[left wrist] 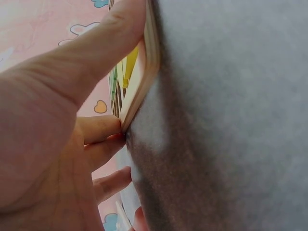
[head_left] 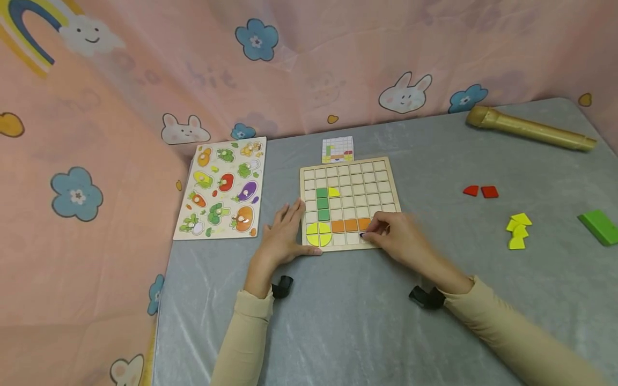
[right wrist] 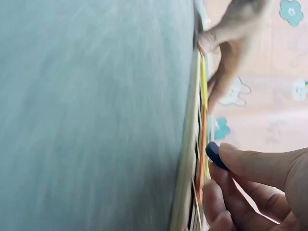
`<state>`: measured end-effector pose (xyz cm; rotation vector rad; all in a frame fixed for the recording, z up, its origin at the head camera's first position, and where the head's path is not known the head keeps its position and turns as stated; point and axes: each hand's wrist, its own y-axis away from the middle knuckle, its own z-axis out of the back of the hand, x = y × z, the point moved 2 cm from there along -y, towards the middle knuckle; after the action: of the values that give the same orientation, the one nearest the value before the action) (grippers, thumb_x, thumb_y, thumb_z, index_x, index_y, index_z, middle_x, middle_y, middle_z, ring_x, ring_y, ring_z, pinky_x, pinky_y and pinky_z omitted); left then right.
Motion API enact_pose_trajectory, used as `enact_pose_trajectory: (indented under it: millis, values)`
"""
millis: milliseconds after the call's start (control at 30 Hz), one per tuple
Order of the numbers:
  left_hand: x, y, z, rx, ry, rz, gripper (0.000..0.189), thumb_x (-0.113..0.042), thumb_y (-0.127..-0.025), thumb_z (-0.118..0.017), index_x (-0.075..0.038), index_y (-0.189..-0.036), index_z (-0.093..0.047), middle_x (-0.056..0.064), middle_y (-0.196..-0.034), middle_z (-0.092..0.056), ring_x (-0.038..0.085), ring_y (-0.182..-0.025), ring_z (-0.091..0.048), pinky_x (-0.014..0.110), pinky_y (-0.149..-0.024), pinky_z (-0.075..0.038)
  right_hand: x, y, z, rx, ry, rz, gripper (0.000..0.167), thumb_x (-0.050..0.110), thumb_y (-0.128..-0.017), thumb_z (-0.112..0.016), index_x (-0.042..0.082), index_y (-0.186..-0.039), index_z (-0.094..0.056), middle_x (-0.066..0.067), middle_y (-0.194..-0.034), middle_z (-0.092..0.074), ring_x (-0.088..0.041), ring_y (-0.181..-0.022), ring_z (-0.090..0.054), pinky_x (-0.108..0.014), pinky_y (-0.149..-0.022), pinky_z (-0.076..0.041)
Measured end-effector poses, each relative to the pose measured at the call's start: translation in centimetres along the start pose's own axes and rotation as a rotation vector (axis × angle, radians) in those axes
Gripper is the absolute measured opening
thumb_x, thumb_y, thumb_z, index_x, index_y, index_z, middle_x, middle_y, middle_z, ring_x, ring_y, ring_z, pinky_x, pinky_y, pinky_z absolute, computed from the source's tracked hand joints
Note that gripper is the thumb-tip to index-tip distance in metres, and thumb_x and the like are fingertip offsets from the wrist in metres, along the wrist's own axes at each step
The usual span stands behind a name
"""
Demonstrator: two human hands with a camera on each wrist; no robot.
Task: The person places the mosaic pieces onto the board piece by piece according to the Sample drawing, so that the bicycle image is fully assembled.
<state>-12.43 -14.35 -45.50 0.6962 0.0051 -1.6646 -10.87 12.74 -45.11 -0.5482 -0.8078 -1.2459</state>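
A wooden grid board [head_left: 348,247] lies on the grey cloth. In its lower left, several yellow quarter-circle pieces [head_left: 313,229] form a circle. Green squares [head_left: 322,203] stand in a column above, beside one yellow piece [head_left: 333,192]; orange squares [head_left: 351,225] run along a lower row. My left hand [head_left: 282,238] rests at the board's lower-left corner, thumb along the front edge and fingers, fairly straight, by the left side. Between thumb and fingertips my right hand [head_left: 403,238] pinches a small dark blue piece [right wrist: 214,153], close over the bottom row just below the orange squares.
Behind the board lies a small pattern card [head_left: 338,150]. A vegetable puzzle [head_left: 219,187] is at left. To the right are two red pieces [head_left: 490,192], several yellow pieces [head_left: 516,243] and a green block [head_left: 600,226]. A brown stick [head_left: 536,128] lies at the back right.
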Motion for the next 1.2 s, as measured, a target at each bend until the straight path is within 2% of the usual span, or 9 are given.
enact_pose_trajectory:
  millis: [133, 300, 467, 600, 800, 1000, 1200]
  values:
    - [0.0, -0.1, 0.0, 0.001, -0.003, -0.003, 0.125, -0.052, -0.079, -0.092, -0.018, -0.172, -0.016, -0.006, -0.181, -0.008, 0.027, -0.168, -0.005, 0.080, -0.122, -0.013, 0.5, -0.6, -1.3, 0.009, 0.006, 0.014, 0.012, 0.009, -0.087, -0.086, 0.011, -0.081, -0.077, -0.001, -0.076, -0.073, -0.012, -0.067, -0.057, -0.025, -0.061, -0.045]
    - [0.0, -0.1, 0.0, 0.001, -0.006, -0.001, 0.125, -0.052, -0.079, -0.092, -0.018, -0.172, -0.016, -0.005, -0.181, -0.008, 0.027, -0.168, -0.005, 0.080, -0.122, -0.013, 0.8, -1.3, -2.1, 0.015, 0.053, 0.013, 0.014, 0.012, -0.088, -0.087, 0.013, -0.077, -0.078, -0.002, -0.079, -0.072, -0.020, -0.081, -0.055, -0.033, -0.073, -0.043]
    - [-0.1, 0.0, 0.0, 0.005, -0.008, 0.004, 0.125, -0.051, -0.079, -0.092, -0.018, -0.172, -0.015, -0.005, -0.181, -0.008, 0.028, -0.168, -0.005, 0.079, -0.123, -0.014, 1.1, -1.9, -2.3, 0.011, 0.108, 0.026, 0.015, 0.012, -0.086, -0.088, 0.014, -0.077, -0.077, -0.002, -0.082, -0.070, -0.024, -0.087, -0.056, -0.036, -0.075, -0.044]
    - [-0.2, 0.0, 0.1, 0.010, -0.001, 0.006, 0.125, -0.051, -0.080, -0.092, -0.019, -0.172, -0.015, -0.006, -0.181, -0.007, 0.027, -0.168, -0.004, 0.079, -0.123, -0.013, 1.2, -2.3, -2.2, 0.024, 0.120, 0.054, 0.010, 0.009, -0.085, -0.088, 0.013, -0.081, -0.081, -0.003, -0.084, -0.069, -0.024, -0.088, -0.058, -0.036, -0.076, -0.044]
    - [-0.2, 0.0, 0.1, 0.003, 0.007, 0.002, 0.124, -0.050, -0.080, -0.092, -0.018, -0.172, -0.016, -0.005, -0.181, -0.007, 0.027, -0.168, -0.004, 0.078, -0.123, -0.013, 1.2, -2.6, -1.9, 0.050, 0.143, 0.043, 0.009, 0.008, -0.084, -0.089, 0.012, -0.082, -0.082, -0.004, -0.086, -0.070, -0.023, -0.086, -0.056, -0.035, -0.073, -0.043]
    - [-0.2, 0.1, 0.1, 0.002, 0.005, 0.001, 0.124, -0.049, -0.080, -0.092, -0.018, -0.172, -0.016, -0.005, -0.181, -0.007, 0.027, -0.168, -0.004, 0.079, -0.123, -0.013, 1.0, -2.6, -1.6, 0.016, 0.122, 0.020, 0.019, 0.013, -0.083, -0.092, 0.012, -0.080, -0.073, -0.005, -0.083, -0.064, -0.023, -0.085, -0.055, -0.034, -0.074, -0.042]
    - [-0.1, 0.0, 0.1, 0.003, 0.012, 0.003, 0.125, -0.048, -0.079, -0.093, -0.018, -0.172, -0.015, -0.005, -0.181, -0.007, 0.027, -0.168, -0.004, 0.079, -0.123, -0.013, -0.3, -1.5, 0.2, -0.017, 0.093, 0.000, 0.015, 0.014, -0.091, -0.085, 0.010, -0.083, -0.072, -0.007, -0.083, -0.064, -0.022, -0.080, -0.053, -0.033, -0.070, -0.040]
